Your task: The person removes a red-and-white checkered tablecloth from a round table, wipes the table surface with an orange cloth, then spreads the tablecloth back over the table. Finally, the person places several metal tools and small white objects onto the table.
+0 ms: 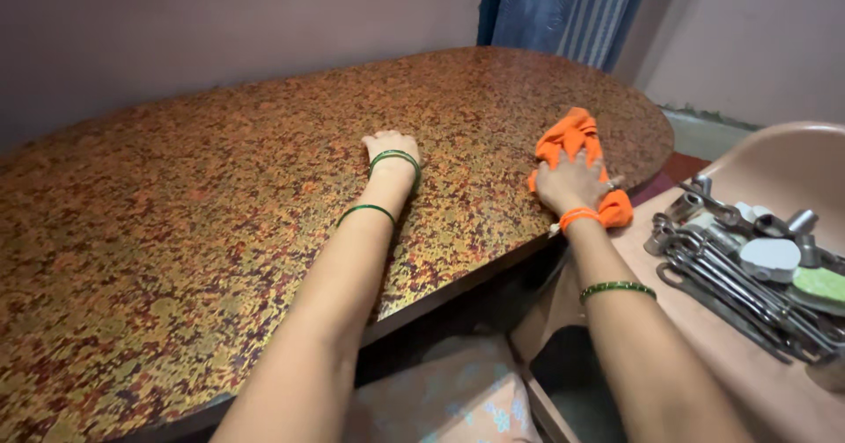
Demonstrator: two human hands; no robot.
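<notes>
Speckled brown tabletop [176,232], right hand [570,182] flat on orange cloth [572,137], apparently indoors.

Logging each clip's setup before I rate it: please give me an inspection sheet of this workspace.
Surface: oval speckled tabletop, brown and gold, glossy.
Job's things: orange cloth lying near the table's right edge.
Clutter: pile of metal wrenches and sockets on a beige plastic chair to the right.
Hands: right hand pressed flat on the cloth; left hand curled, resting on the bare tabletop.
Cables: nothing seen.
Surroundings: plain wall, blue striped curtain behind the table.
</notes>
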